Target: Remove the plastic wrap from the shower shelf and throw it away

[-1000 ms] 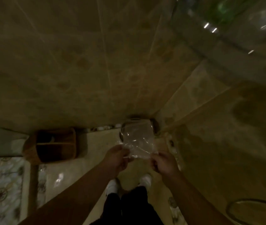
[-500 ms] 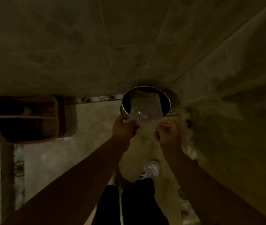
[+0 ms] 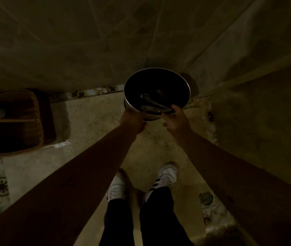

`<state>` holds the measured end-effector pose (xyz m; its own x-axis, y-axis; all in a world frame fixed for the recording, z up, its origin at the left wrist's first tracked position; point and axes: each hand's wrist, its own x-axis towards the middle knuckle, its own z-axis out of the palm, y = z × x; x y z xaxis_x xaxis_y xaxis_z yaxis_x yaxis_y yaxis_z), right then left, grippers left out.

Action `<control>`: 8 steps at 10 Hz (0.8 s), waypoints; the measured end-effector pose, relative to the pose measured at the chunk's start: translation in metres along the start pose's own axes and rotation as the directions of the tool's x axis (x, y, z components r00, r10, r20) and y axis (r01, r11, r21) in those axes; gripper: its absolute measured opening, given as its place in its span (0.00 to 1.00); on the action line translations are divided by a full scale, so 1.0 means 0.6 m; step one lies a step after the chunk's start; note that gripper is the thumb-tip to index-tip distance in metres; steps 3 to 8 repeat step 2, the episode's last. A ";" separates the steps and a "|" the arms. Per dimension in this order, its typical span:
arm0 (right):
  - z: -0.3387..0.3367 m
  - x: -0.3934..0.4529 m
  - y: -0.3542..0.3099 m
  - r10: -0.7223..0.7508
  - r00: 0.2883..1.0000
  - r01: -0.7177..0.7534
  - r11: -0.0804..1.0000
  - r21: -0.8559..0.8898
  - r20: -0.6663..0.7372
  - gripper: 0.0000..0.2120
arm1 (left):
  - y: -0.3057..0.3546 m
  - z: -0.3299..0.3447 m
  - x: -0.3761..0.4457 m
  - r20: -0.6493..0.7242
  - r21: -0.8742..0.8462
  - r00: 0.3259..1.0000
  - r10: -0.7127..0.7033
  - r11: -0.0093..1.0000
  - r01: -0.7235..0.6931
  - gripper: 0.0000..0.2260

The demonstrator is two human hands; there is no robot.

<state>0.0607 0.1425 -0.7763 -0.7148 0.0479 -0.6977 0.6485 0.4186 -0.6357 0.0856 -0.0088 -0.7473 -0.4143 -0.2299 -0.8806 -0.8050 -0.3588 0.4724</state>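
Dim, tiled floor (image 3: 95,121), pale beige and worn, seen from above. Round metal bin (image 3: 156,91) standing on it at the foot of the wall, in the corner, dark inside. Left of the bin, well apart, a brown wicker basket (image 3: 16,121) on the same floor, against the wall. Between basket and bin, along the wall's base, a strip of patterned border tile (image 3: 91,93). Nearer than the bin, a pair of white sneakers (image 3: 167,174) with dark stripes planted on the floor. Right of the sneakers, a small round drain (image 3: 206,198) set in the tiles. Far left of the bin, more patterned tiles (image 3: 0,185) at the floor's edge.
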 end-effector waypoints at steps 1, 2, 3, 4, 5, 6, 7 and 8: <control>-0.007 -0.019 -0.001 -0.023 1.000 0.026 0.986 -0.165 0.019 0.34 | 0.010 -0.017 -0.026 0.029 0.136 0.999 0.046 0.990 -0.049 0.08; -0.023 -0.061 -0.018 -0.096 0.995 0.100 0.953 -0.284 0.030 0.36 | 0.027 -0.039 -0.074 0.098 0.412 0.971 0.217 0.880 -0.238 0.19; -0.023 -0.061 -0.018 -0.096 0.995 0.100 0.953 -0.284 0.030 0.36 | 0.027 -0.039 -0.074 0.098 0.412 0.971 0.217 0.880 -0.238 0.19; -0.023 -0.061 -0.018 -0.096 0.995 0.100 0.953 -0.284 0.030 0.36 | 0.027 -0.039 -0.074 0.098 0.412 0.971 0.217 0.880 -0.238 0.19; -0.023 -0.061 -0.018 -0.096 0.995 0.100 0.953 -0.284 0.030 0.36 | 0.027 -0.039 -0.074 0.098 0.412 0.971 0.217 0.880 -0.238 0.19; -0.023 -0.061 -0.018 -0.096 0.995 0.100 0.953 -0.284 0.030 0.36 | 0.027 -0.039 -0.074 0.098 0.412 0.971 0.217 0.880 -0.238 0.19; -0.023 -0.061 -0.018 -0.096 0.995 0.100 0.953 -0.284 0.030 0.36 | 0.027 -0.039 -0.074 0.098 0.412 0.971 0.217 0.880 -0.238 0.19; -0.023 -0.061 -0.018 -0.096 0.995 0.100 0.953 -0.284 0.030 0.36 | 0.027 -0.039 -0.074 0.098 0.412 0.971 0.217 0.880 -0.238 0.19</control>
